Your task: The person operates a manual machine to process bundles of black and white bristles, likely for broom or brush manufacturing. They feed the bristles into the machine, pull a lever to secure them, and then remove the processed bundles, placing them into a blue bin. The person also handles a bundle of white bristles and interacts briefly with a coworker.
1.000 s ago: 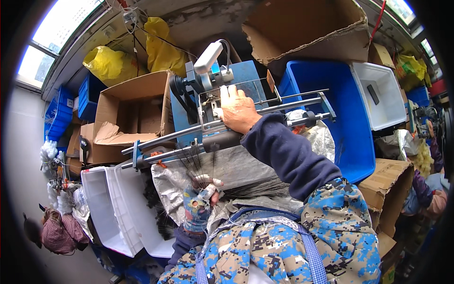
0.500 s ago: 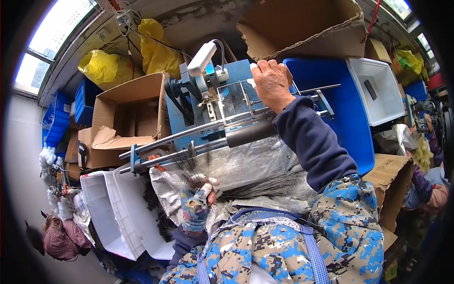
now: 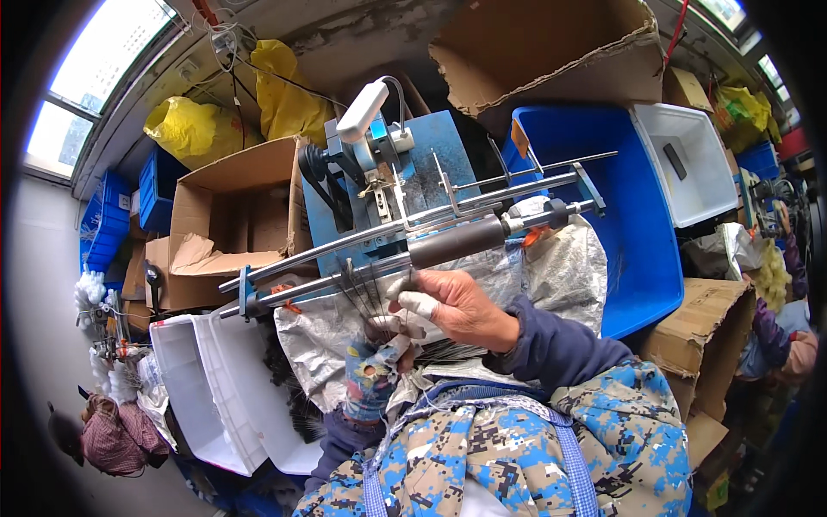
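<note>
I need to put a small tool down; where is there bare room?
On the blue metal baseplate, right of the white oblong housing and behind the shiny steel rails. Crowded before the rails: left hand, right hand and thin dark strands over the wrinkled silver-grey sack.

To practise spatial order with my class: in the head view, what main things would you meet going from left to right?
Person in checked clothes → open cardboard box → left hand → right hand → large blue tub → co-worker's purple sleeve.
</note>
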Demonstrator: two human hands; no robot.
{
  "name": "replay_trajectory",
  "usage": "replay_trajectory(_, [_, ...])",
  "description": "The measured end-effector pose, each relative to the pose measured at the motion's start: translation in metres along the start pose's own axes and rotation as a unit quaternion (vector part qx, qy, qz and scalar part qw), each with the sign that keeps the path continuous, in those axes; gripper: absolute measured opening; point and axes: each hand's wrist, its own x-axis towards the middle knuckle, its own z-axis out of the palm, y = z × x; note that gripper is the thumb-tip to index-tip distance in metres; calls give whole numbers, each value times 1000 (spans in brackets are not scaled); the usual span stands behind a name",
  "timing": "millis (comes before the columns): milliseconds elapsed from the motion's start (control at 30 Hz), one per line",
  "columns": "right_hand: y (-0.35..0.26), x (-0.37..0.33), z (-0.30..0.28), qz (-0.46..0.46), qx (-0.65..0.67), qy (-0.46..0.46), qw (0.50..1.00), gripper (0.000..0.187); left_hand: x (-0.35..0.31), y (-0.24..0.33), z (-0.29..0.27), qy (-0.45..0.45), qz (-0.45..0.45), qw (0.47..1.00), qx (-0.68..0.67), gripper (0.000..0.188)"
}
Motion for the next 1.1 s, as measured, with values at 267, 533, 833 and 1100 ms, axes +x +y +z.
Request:
replay_trajectory(267, [-47,38,-64,-96,24,104,990,16,-2,-6,-28,77,46,996,7,16])
replay_trajectory(533, [31,126,-89,-72,-698,86,707,10,-3,-2,-19,81,16,996,36,15])
replay_trajectory(833, [36,129,-85,-55,-692,59,717,9,-2,-4,-21,73,22,996,45,13])
replay_trajectory(1100, [37,130,-85,-59,-707,66,702,9,-1,-16,-37,12,36,999,-34,20])
